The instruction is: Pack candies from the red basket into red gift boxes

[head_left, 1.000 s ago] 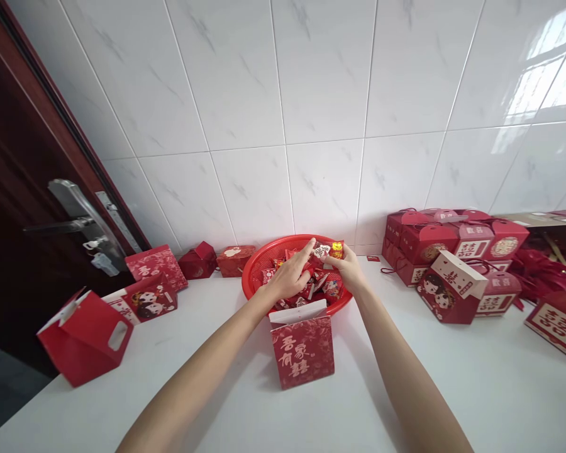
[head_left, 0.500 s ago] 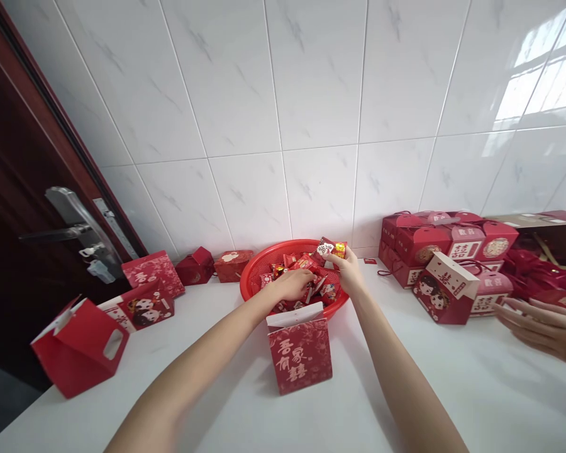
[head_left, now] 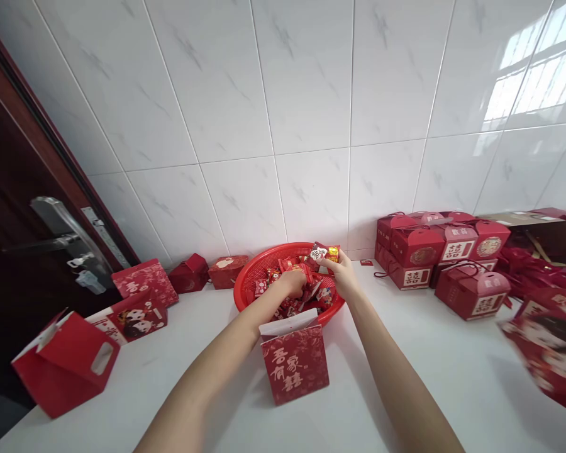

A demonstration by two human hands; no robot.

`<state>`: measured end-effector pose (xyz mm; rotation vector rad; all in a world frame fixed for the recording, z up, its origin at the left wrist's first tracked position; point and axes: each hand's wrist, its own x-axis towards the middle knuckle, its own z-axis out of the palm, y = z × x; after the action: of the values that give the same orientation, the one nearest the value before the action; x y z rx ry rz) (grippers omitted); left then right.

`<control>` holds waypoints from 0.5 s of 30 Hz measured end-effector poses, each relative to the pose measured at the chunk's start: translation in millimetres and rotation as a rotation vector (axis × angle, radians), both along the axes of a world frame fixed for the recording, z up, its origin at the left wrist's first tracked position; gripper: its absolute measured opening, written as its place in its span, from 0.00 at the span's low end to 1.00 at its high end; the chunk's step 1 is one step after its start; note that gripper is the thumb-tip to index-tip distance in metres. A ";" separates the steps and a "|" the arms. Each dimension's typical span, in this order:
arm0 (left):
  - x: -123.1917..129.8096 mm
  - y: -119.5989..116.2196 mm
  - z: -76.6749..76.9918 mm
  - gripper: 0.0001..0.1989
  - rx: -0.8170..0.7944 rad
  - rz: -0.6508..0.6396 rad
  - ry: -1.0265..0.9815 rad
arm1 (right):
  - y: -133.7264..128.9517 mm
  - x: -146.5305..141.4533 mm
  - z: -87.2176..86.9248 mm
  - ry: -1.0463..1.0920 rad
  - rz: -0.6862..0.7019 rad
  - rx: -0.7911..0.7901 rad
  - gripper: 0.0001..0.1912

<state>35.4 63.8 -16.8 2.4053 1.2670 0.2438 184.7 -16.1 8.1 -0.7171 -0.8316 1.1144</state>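
A red perforated basket stands against the tiled wall, filled with red-wrapped candies. My left hand reaches down among the candies with its fingers bent; what they hold, if anything, is hidden. Over the basket's right rim, my right hand grips small candy packets, one white and dark red, one gold. Just in front of the basket, between my forearms, an upright red gift box with pale lettering has its top open.
Several red boxes are stacked at the right by the wall. A blurred box shows at the right edge. More red boxes stand at the left, near a dark door.
The box with cartoon faces, which stood before the stack, is now blurred at the right edge; the other person's hand is out of sight. My left hand has shifted slightly within the candies.
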 end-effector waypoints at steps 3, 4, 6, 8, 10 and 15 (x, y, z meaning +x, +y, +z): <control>-9.2 1.7 3.0 0.12 -0.130 0.086 0.103 | -0.2 -0.3 -0.1 0.007 0.005 -0.006 0.18; -12.9 1.4 4.9 0.12 -0.167 0.112 0.117 | -0.1 -0.4 -0.2 0.009 0.005 -0.009 0.18; -20.9 -0.9 9.7 0.10 -0.232 0.151 0.103 | 0.1 -0.4 -0.5 0.010 0.006 -0.012 0.17; -29.0 -5.8 16.1 0.10 -0.278 0.174 0.033 | 0.7 -0.3 -0.8 0.010 0.000 -0.010 0.17; -35.6 -13.9 23.5 0.10 -0.294 0.190 -0.097 | 1.3 -0.2 -0.8 0.009 -0.009 -0.001 0.17; -46.8 -46.5 39.9 0.17 -0.296 0.211 -0.511 | 1.0 -0.8 0.9 0.011 -0.017 0.017 0.18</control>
<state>-11.5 17.3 23.1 1.8042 1.2080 0.6378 183.9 -15.1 8.9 -0.7023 -0.8236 1.0935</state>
